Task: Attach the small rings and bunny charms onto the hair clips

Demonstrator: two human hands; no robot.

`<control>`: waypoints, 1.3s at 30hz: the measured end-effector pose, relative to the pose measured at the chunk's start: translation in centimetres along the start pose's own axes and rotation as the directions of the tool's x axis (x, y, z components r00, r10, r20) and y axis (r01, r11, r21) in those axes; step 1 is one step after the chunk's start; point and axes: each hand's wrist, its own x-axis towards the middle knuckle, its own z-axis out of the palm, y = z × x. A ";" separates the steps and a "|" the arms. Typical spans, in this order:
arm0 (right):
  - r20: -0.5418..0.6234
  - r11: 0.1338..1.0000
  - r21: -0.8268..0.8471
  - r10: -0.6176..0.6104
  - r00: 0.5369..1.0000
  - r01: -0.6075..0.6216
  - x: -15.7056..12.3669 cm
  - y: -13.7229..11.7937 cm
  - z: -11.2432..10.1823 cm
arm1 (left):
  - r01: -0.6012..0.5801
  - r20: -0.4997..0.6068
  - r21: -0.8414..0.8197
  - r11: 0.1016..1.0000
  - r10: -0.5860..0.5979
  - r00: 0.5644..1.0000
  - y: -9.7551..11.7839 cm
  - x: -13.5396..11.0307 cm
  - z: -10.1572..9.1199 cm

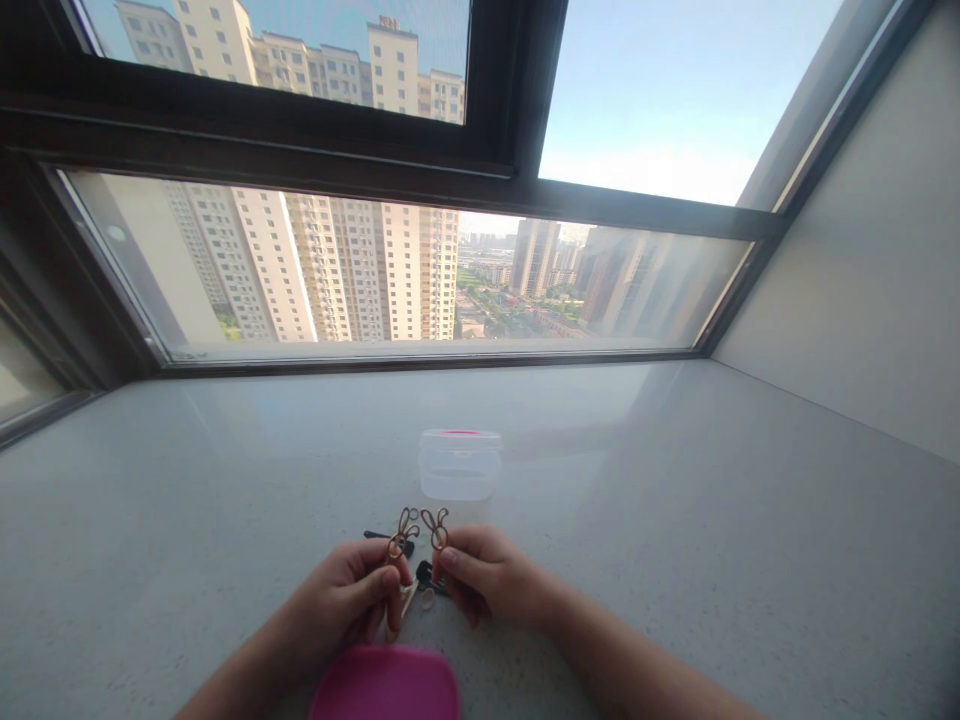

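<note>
My left hand point(346, 598) pinches a small brown rabbit-shaped hair clip point(403, 533) and holds it upright. A matching brown rabbit-shaped clip point(436, 527) stands upright in the pinch of my right hand point(487, 580), beside the first one. Both clips are close together just above the grey sill point(675, 520). Between and under my hands lie a few small hair items, among them a black clip point(379, 536) and a dark piece point(427, 577). A small clear plastic box point(460, 465) stands just beyond the clips.
A pink lid point(386, 685) lies at the near edge, under my wrists. The grey sill runs to a dark-framed window point(375, 170) at the back and a pale wall point(862, 300) on the right.
</note>
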 end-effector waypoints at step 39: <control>-0.056 0.999 -0.023 0.030 0.998 -0.031 0.3 0.5 0.0 | -0.018 -0.113 0.062 0.998 0.025 0.993 0.5 -0.4 0.7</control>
